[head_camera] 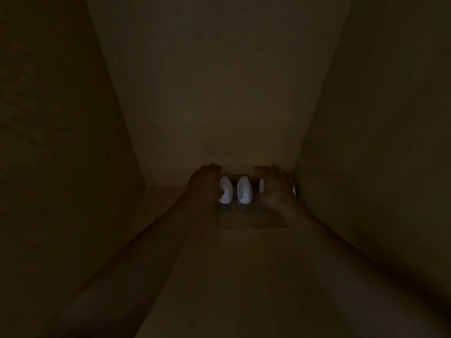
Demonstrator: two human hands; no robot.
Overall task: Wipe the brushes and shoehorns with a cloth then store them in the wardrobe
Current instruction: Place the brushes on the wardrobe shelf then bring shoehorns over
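A: Reaching deep into a dark wardrobe compartment (219,93), both arms stretched forward over the shelf floor.

B: Seen at the far end?

A: Three white brushes in a row against the back wall, bristles down. Left brush (225,191), middle brush (243,192), and a third brush (261,186) mostly hidden.

B: Left hand (203,185)?

A: Curled around the left brush from its outer side, thumb tip showing in front of the white handle. Gripping it, as far as the dim light allows.

B: Right hand (274,189)?

A: Draped over the third brush, fingers arched above it. Gripping or merely resting there: cannot tell, too dark.

B: Middle brush?

A: Standing free between the two hands, touched by neither, just beside its neighbours.

B: Anything else?

A: A small pale sliver (294,190) at the right wall, just past the right hand. Too hidden to identify.
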